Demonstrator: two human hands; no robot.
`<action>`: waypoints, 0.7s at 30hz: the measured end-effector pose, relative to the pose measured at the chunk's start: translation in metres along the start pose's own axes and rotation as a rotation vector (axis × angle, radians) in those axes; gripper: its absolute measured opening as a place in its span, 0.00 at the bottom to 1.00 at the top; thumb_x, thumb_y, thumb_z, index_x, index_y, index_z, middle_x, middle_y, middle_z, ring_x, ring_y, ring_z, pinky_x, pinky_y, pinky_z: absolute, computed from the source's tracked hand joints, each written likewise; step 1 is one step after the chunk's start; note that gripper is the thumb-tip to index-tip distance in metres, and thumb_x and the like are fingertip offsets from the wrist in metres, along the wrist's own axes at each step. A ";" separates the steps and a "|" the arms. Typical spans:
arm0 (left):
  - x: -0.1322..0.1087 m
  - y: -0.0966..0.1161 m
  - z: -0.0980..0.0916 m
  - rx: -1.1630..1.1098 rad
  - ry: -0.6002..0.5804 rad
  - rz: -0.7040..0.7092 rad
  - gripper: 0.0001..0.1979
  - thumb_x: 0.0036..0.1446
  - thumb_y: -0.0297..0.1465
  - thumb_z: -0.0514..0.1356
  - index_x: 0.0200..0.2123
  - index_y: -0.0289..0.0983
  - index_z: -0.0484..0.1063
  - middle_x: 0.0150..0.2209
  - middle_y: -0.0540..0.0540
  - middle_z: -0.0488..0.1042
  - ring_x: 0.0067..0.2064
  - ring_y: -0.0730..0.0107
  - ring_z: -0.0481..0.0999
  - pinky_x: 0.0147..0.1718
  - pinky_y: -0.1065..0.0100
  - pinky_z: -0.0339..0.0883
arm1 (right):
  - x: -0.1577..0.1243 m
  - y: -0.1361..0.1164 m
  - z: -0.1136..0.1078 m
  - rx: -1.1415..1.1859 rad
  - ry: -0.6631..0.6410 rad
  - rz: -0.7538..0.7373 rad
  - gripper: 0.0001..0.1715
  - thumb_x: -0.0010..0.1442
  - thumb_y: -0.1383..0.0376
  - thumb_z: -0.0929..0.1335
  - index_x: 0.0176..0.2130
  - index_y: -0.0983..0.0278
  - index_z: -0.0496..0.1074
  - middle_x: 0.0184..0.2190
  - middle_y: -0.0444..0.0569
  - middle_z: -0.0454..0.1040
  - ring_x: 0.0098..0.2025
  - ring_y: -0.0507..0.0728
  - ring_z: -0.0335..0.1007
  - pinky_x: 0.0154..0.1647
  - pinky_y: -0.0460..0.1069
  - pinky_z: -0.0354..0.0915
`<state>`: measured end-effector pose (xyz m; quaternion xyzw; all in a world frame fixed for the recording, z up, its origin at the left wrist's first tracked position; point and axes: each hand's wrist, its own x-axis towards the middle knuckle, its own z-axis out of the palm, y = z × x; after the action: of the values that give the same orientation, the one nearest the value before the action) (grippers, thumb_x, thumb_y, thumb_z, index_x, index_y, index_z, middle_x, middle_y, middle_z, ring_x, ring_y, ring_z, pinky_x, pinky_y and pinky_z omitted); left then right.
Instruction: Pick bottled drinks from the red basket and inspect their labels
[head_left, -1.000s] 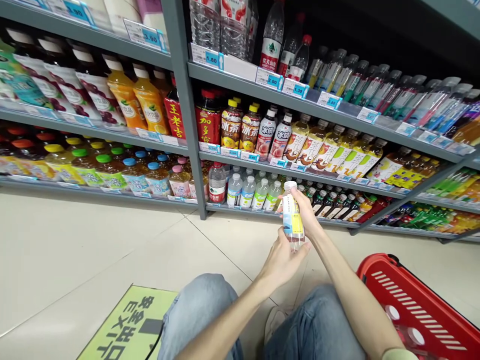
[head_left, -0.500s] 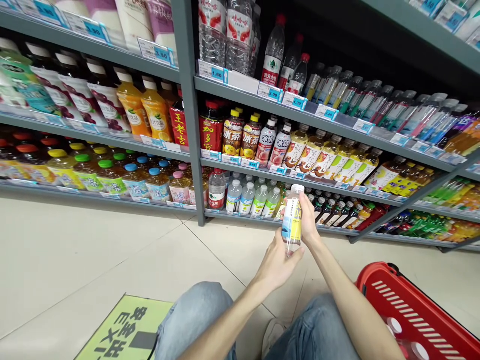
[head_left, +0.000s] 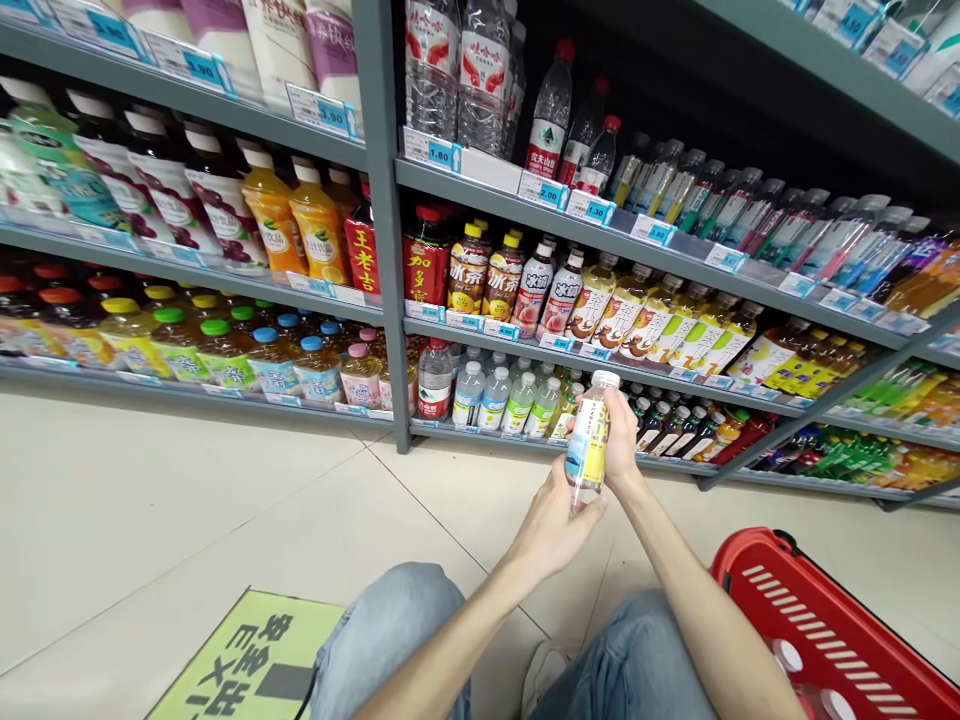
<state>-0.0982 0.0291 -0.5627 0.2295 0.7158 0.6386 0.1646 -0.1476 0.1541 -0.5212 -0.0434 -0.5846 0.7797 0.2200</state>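
A clear soda water bottle (head_left: 587,445) with a white cap and a blue, white and yellow label is held up in front of the lowest shelf, tilted a little to the right. My left hand (head_left: 553,520) is closed around its lower end, thumb across the base. Higher up, my right hand (head_left: 621,438) grips its right side below the cap; some of those fingers are hidden behind the bottle. Past the bottle, several white-capped bottles (head_left: 519,402) with green and blue labels stand on the bottom shelf.
A red shopping basket (head_left: 817,620) with white-capped bottles in it stands on the floor at my right. Grey shelving (head_left: 390,230) full of drinks runs across the front. A green exit sign (head_left: 247,660) lies on the tiled floor, left of my knees.
The bottle's top has tipped slightly to the right, in both hands' grip. The view has shifted a little; the basket stays put.
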 end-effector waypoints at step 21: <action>0.002 0.001 -0.002 0.061 0.032 -0.003 0.24 0.58 0.35 0.61 0.55 0.36 0.57 0.48 0.37 0.76 0.42 0.56 0.80 0.45 0.60 0.71 | 0.000 0.001 0.003 0.010 0.014 -0.019 0.19 0.58 0.48 0.70 0.37 0.60 0.67 0.37 0.45 0.80 0.24 0.53 0.75 0.23 0.48 0.70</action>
<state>-0.1006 0.0282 -0.5611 0.2231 0.7380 0.6197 0.1469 -0.1482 0.1515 -0.5213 -0.0422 -0.5794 0.7803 0.2315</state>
